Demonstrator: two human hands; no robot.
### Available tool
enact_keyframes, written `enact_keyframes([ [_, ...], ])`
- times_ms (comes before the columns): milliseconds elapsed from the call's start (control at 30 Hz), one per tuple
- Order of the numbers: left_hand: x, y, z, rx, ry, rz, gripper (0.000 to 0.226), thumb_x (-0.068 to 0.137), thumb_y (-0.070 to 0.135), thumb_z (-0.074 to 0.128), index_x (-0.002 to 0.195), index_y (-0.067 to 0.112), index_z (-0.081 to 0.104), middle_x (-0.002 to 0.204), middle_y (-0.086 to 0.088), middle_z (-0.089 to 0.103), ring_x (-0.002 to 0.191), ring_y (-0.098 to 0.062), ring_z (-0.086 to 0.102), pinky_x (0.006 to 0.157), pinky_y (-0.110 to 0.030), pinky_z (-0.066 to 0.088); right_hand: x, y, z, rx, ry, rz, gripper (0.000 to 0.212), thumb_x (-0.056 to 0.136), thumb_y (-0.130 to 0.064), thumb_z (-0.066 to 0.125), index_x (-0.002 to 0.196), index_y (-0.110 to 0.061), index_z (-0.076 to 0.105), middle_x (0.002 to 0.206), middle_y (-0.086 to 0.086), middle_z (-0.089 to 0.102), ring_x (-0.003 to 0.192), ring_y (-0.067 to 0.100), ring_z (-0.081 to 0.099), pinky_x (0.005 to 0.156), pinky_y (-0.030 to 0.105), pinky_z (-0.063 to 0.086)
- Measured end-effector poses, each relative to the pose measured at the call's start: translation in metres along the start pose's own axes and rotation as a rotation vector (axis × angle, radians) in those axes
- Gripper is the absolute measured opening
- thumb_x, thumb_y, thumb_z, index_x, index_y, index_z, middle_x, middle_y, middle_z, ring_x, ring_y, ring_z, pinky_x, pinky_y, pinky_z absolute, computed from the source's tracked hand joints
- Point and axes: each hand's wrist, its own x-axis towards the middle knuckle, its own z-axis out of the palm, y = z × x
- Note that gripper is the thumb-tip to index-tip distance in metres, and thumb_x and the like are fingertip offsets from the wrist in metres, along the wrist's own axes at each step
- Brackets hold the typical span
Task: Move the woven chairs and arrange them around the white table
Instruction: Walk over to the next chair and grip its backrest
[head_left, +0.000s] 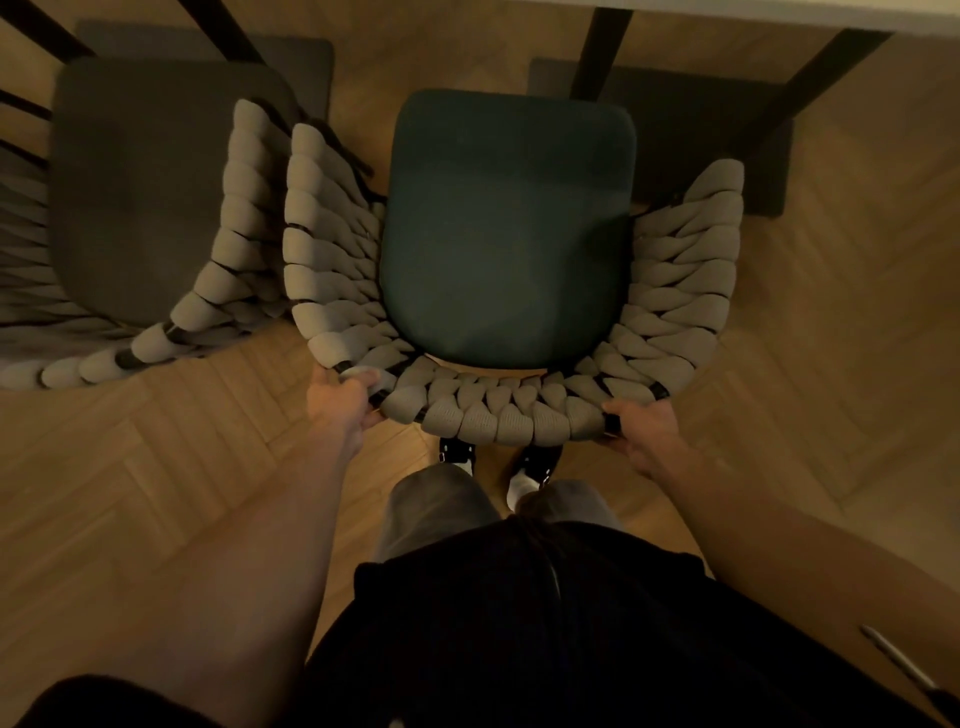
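Directly below me stands a woven chair (509, 410) with a dark green seat cushion and a curved backrest of thick beige braid. My left hand (343, 400) grips the left end of that backrest. My right hand (641, 428) grips its right end. The chair's front points at the white table (831, 13), whose edge shows along the top right, with dark legs (597, 52) below it. A second woven chair (208, 244) with a grey-brown seat stands close at the left, its braided arm touching or nearly touching the first chair.
The floor (156, 467) is herringbone wood. My feet in dark shoes (498, 462) stand just behind the held chair. A dark mat or shadow (727, 156) lies under the table. Dark slats (26, 104) show at the far left.
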Motion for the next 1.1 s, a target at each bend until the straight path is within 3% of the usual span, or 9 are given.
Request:
enact_keyframes([
  [167,-0.002,-0.006,-0.002,0.004,-0.021,0.027,0.062,0.094,0.003,0.067,0.145,0.030,0.044,0.130,-0.005,0.065,0.113,-0.028,0.068,0.084,-0.055,0.060,-0.002,-0.001,-0.003,0.006,-0.017,-0.010,0.044,0.091,0.001,0.068,0.131,-0.005,0.050,0.121,0.021,0.060,0.093,0.030,0.065,0.058,0.043,0.059],
  [300,-0.006,-0.009,-0.006,-0.018,-0.075,0.041,0.062,0.096,0.007,0.067,0.146,0.033,0.042,0.125,-0.001,0.066,0.107,-0.023,0.069,0.083,-0.050,0.061,-0.004,-0.001,-0.008,-0.022,-0.072,-0.012,0.042,0.092,-0.004,0.069,0.129,-0.007,0.051,0.122,0.018,0.063,0.100,0.032,0.068,0.071,0.048,0.062],
  [500,-0.013,-0.021,-0.013,-0.032,-0.073,-0.006,0.058,0.095,0.011,0.069,0.147,0.012,0.044,0.133,-0.009,0.063,0.108,-0.024,0.069,0.075,-0.036,0.062,-0.010,0.004,-0.027,-0.260,-0.102,-0.053,0.035,0.091,-0.025,0.074,0.120,-0.014,0.058,0.115,0.008,0.069,0.094,0.026,0.073,0.081,0.048,0.062],
  [600,-0.021,-0.030,-0.018,0.006,-0.079,-0.026,0.051,0.095,0.010,0.070,0.142,0.007,0.049,0.127,-0.012,0.065,0.102,-0.026,0.071,0.080,-0.037,0.061,-0.015,0.008,-0.034,-0.319,-0.106,-0.072,0.032,0.092,-0.027,0.074,0.117,-0.012,0.062,0.106,0.006,0.073,0.090,0.024,0.075,0.085,0.049,0.061],
  [667,-0.027,-0.035,-0.022,0.046,-0.074,-0.031,0.042,0.095,0.011,0.070,0.134,0.004,0.056,0.119,-0.015,0.068,0.092,-0.024,0.072,0.072,-0.034,0.061,-0.020,0.012,-0.038,-0.353,-0.136,-0.086,0.029,0.093,-0.026,0.071,0.117,-0.011,0.063,0.103,0.006,0.073,0.091,0.024,0.074,0.083,0.045,0.062],
  [767,-0.038,-0.043,-0.023,0.181,-0.078,-0.013,0.024,0.097,0.010,0.067,0.118,0.002,0.062,0.104,-0.014,0.068,0.081,-0.023,0.070,0.064,-0.031,0.060,-0.030,0.020,-0.047,-0.433,-0.179,-0.128,0.012,0.095,-0.023,0.069,0.105,-0.015,0.067,0.101,0.008,0.073,0.093,0.024,0.073,0.084,0.042,0.061],
  [900,-0.052,-0.057,-0.015,0.524,-0.138,0.077,0.003,0.097,0.006,0.062,0.099,0.006,0.065,0.102,-0.017,0.069,0.085,-0.025,0.069,0.078,-0.042,0.063,-0.041,0.036,-0.061,-0.525,-0.191,-0.184,0.006,0.097,-0.019,0.065,0.098,-0.017,0.070,0.097,0.008,0.074,0.089,0.022,0.073,0.078,0.038,0.062],
  [967,-0.060,-0.063,-0.006,0.703,-0.197,0.146,0.004,0.098,0.006,0.061,0.095,0.007,0.065,0.100,-0.015,0.070,0.084,-0.024,0.069,0.083,-0.045,0.062,-0.048,0.047,-0.068,-0.579,-0.183,-0.216,0.008,0.097,-0.018,0.063,0.095,-0.016,0.070,0.096,0.007,0.074,0.086,0.019,0.072,0.069,0.032,0.059],
  [1100,-0.072,-0.067,0.018,1.047,-0.384,0.312,0.006,0.096,0.010,0.063,0.092,0.007,0.066,0.094,-0.011,0.071,0.077,-0.019,0.070,0.075,-0.040,0.062,-0.064,0.070,-0.084,-0.633,-0.147,-0.244,0.010,0.097,-0.020,0.061,0.090,-0.016,0.068,0.092,0.005,0.072,0.082,0.017,0.071,0.067,0.028,0.058],
])
